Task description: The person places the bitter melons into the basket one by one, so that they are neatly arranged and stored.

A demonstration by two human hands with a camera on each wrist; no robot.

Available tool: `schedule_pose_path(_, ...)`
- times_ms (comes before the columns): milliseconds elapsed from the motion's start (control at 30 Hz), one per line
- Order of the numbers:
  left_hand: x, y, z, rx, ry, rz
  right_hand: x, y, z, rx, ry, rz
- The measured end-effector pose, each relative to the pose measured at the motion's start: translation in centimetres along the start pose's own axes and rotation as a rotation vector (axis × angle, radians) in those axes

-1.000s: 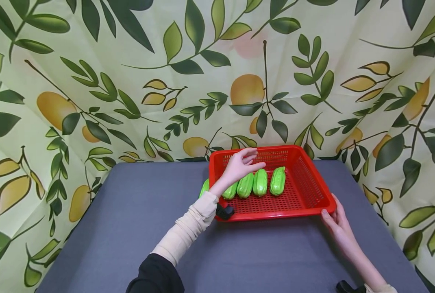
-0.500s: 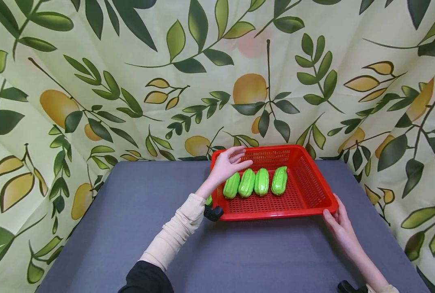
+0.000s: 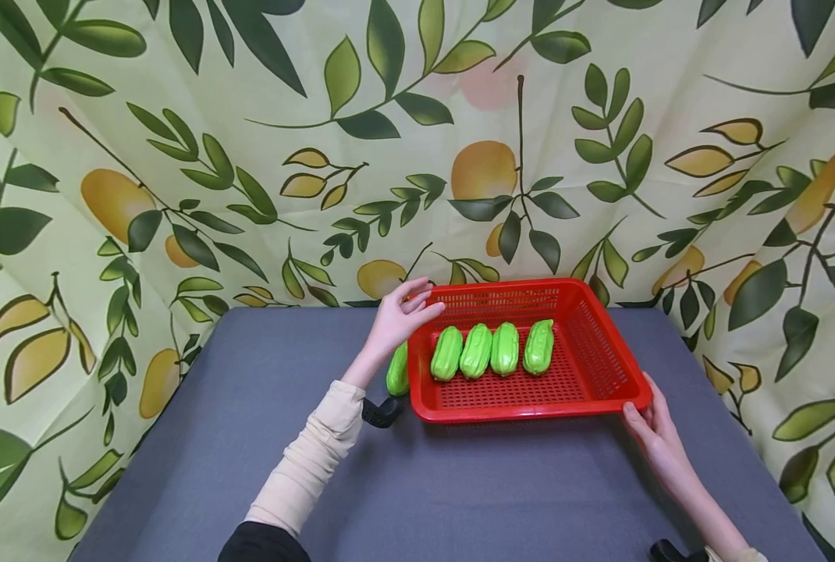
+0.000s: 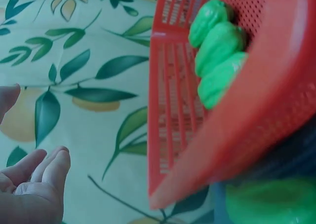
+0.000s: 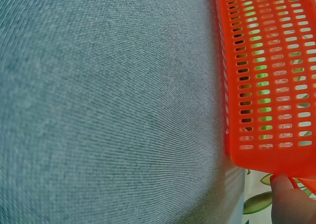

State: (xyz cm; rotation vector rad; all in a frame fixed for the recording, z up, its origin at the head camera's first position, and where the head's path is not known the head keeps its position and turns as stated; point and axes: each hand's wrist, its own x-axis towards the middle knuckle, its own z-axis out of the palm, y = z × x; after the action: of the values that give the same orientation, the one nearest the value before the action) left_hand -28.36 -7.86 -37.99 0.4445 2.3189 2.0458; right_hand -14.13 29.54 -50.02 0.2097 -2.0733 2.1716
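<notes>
A red plastic basket with slotted sides stands toward the back right of the table. Inside, several glossy, bright green, ribbed oblong vegetables lie side by side. One more green vegetable lies outside, beside the left wall. My left hand hovers near the basket's left rim, fingers loosely extended and thumb apart, holding nothing; it is also in the left wrist view's lower left corner. At the front right corner, my right hand grips the basket, its thumb at the rim and the other fingers partly hidden behind the corner.
A grey cloth-covered table extends left and in front of the basket. Behind it hangs a cream curtain printed with leaves and fruit, close to the basket's back wall. Black wrist cameras sit on both wrists.
My left hand has moved left, from above the basket to beyond its left rim, uncovering more of the vegetables inside and outside. The right hand keeps its grip on the corner.
</notes>
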Motion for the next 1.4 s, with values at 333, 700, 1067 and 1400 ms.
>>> schedule_pose_path(333, -1.4, -1.3, -3.0, -0.014, 0.089, -0.010, -0.1, 0.0, -0.1, 0.013, -0.014, -0.016)
schedule_pose_path(700, -2.8, -3.0, -5.1, -0.011, 0.167, -0.064, 0.1, 0.0, 0.0, -0.004, -0.003, 0.028)
schedule_pose_path(1067, -4.0, -4.6, -6.1, 0.020, 0.185, -0.140, 0.1, -0.1, -0.1, -0.029, 0.000, 0.047)
schedule_pose_path(1400, -4.7, -8.6, -4.8, 0.133, 0.162, -0.169, 0.1, -0.2, -0.1, -0.038, -0.009, 0.008)
